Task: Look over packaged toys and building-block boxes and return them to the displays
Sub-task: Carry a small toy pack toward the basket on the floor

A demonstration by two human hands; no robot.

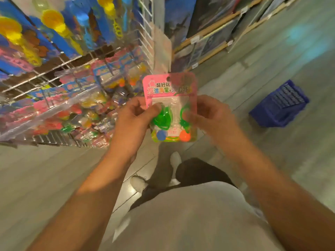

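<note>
A pink blister-pack toy (169, 91) with green sticky hands and small blue and orange balls inside is upright in front of me, face toward the camera. My left hand (135, 115) grips its left edge, thumb on the plastic bubble. My right hand (211, 113) grips its right edge. Both hands hold it at chest height, apart from the display. The wire display rack (59, 73) on the left carries several similar pink and blue packaged toys on hooks.
Blue-backed packs with yellow and blue toys (54, 24) hang higher on the rack. A blue plastic basket (280, 104) sits on the floor at the right. Shelves of flat boxes (213, 33) run along the back. My legs and shoes (138, 182) stand on the grey floor.
</note>
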